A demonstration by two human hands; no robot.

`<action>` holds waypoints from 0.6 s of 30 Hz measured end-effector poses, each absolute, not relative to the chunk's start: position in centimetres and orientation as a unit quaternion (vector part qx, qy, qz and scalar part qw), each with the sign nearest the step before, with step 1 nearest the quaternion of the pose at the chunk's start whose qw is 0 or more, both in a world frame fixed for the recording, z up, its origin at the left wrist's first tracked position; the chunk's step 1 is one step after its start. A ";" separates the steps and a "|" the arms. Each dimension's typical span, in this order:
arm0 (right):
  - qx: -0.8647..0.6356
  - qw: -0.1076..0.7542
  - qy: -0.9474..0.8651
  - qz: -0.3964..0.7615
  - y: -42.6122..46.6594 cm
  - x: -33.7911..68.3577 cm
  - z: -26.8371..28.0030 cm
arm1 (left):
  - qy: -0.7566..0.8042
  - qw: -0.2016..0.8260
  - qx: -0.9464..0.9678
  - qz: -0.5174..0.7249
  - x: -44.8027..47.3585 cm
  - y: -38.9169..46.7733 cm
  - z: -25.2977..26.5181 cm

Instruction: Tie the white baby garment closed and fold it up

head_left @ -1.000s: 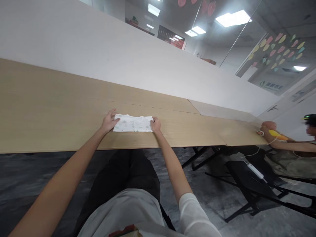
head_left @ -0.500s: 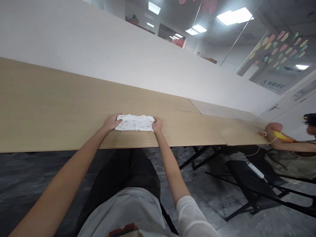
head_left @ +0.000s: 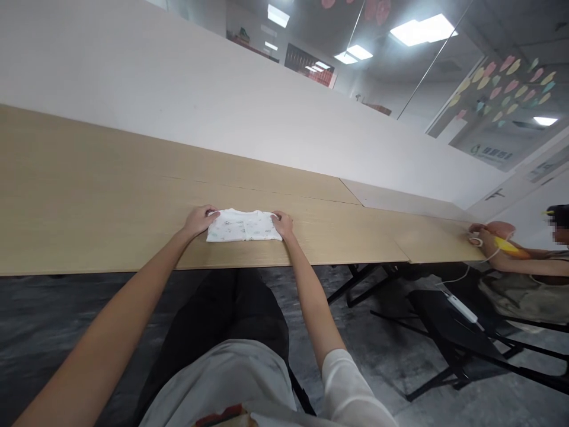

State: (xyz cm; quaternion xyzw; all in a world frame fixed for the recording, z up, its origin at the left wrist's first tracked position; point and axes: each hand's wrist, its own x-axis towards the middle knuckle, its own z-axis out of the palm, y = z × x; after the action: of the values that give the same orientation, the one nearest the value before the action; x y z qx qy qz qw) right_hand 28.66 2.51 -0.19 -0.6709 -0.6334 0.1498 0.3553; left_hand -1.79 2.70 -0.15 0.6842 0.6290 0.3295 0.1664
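A small white shirt with a faint scattered print lies folded into a wide rectangle on the wooden table. Its curved neckline faces the far side. My left hand holds the upper left corner, the thumb resting over the fabric. At the opposite upper corner, my right hand grips the cloth in the same way, thumb on top. The fingertips of both hands are partly hidden behind or under the shirt.
A white wall with glass above it runs behind the table. To the right a person sits by the table with a yellow object and a cable. Below stands a black folding chair bearing a white power strip.
The shirt's neckline shows more clearly and its near edge lies flatter and closer to me. Both hands have shifted only slightly at the corners.
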 end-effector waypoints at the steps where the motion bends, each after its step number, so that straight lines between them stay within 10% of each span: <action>1: -0.673 0.353 -0.634 0.145 2.7 28.7 -0.1 | 0.631 0.162 0.684 0.329 -1.8 2.7 -0.1; 18: -0.675 0.348 -0.642 0.106 3.1 29.3 -0.3 | 0.676 0.122 0.659 0.308 -1.6 2.5 -0.1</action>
State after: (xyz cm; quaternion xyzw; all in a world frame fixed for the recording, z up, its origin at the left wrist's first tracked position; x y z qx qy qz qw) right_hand 29.32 3.13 -0.33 -0.6748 -0.6420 0.1061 0.3482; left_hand -1.61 2.49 -0.14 0.6585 0.6760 0.3075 0.1216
